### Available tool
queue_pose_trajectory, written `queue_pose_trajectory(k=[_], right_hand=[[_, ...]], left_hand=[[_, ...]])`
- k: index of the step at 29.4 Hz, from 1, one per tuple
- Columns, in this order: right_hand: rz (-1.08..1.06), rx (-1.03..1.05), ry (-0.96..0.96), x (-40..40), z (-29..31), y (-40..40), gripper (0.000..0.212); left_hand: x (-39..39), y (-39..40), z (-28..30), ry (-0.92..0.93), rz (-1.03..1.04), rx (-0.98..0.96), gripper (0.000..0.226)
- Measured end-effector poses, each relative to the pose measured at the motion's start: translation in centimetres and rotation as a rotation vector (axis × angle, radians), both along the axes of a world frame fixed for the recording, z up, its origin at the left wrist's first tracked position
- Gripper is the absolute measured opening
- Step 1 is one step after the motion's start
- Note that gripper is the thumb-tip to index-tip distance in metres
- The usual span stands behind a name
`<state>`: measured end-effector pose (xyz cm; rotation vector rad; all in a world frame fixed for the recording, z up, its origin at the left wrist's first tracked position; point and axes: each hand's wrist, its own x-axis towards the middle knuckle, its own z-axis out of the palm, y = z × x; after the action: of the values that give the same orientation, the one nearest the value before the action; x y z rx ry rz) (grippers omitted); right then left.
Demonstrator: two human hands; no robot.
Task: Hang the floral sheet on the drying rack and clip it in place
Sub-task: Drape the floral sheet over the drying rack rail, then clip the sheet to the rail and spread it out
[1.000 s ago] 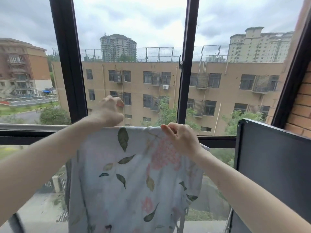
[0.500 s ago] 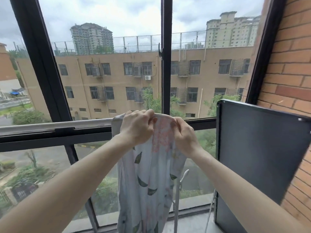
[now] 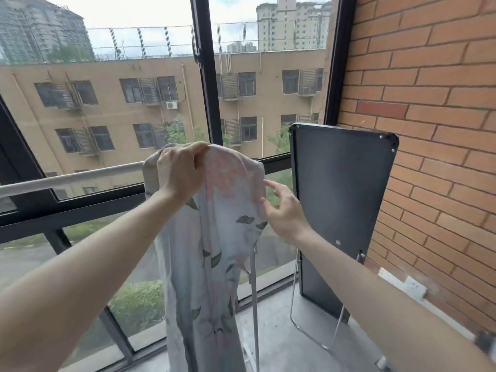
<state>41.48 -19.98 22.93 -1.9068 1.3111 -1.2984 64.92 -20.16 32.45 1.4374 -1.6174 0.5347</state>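
1. The sheet (image 3: 214, 237) hangs bunched over the right end of the rail (image 3: 80, 178), draped down in a narrow fall toward the floor (image 3: 281, 345); its lower end is cut off by the bottom of the picture.
2. My left hand (image 3: 179, 175) sits on the top of the bunch, fingers curled over the fold and gripping the cloth where it crosses the rail. The fingertips go over the far side, so I cannot see how deep they hold.
3. My right hand (image 3: 284, 210) is just beside the sheet's right edge, fingers spread and loosely bent, holding nothing. The fingertips look to be at the cloth or barely off it; I cannot tell which.
4. The rail's right end is hidden under the cloth, and its left end runs out of the picture. A thin upright post (image 3: 254, 304) shows below the sheet's right edge; its top is hidden behind the fabric.
5. To the right, a dark panel (image 3: 341, 197) leans upright against the brick wall (image 3: 429, 103), on a bent wire leg (image 3: 308, 331).
6. A white socket (image 3: 414, 287) on the wall is blurred, and something at the lower right corner is too blurred to name.
7. Beyond the window frame (image 3: 204, 76) stands a tan building (image 3: 120, 103).
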Motion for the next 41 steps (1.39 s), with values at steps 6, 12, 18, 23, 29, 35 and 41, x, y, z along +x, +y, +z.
queue_pose_trajectory(k=[6, 12, 18, 23, 29, 35, 41], right_hand=[[-0.068, 0.054, -0.050, -5.9, -5.4, 5.3, 0.041], [-0.223, 0.208, 0.041, -16.0, -12.1, 9.5, 0.036], [-0.338, 0.490, 0.231, -31.6, -21.0, 14.2, 0.031], [-0.446, 0.641, 0.353, -42.7, -25.4, 18.0, 0.026], [-0.558, 0.939, 0.580, -52.3, -31.0, 22.6, 0.047], [-0.598, 1.204, 0.480, -53.7, -36.4, 24.1, 0.108], [-0.470, 1.564, 0.291, -52.5, -38.3, 23.6, 0.108]], left_hand=[[-7.0, 3.8, -1.7, -0.136, -0.293, -0.167, 0.031], [-12.8, 5.7, -5.7, -0.140, -0.399, -0.142, 0.033], [-21.5, 7.2, -12.5, -0.017, -0.404, -0.030, 0.030], [-28.1, 8.9, -18.0, 0.078, -0.344, 0.095, 0.034], [-35.3, 10.4, -23.3, 0.133, -0.273, 0.238, 0.034], [-37.3, 10.8, -25.8, 0.172, -0.238, 0.309, 0.033], [-37.0, 10.8, -25.6, 0.200, -0.176, 0.350, 0.031]])
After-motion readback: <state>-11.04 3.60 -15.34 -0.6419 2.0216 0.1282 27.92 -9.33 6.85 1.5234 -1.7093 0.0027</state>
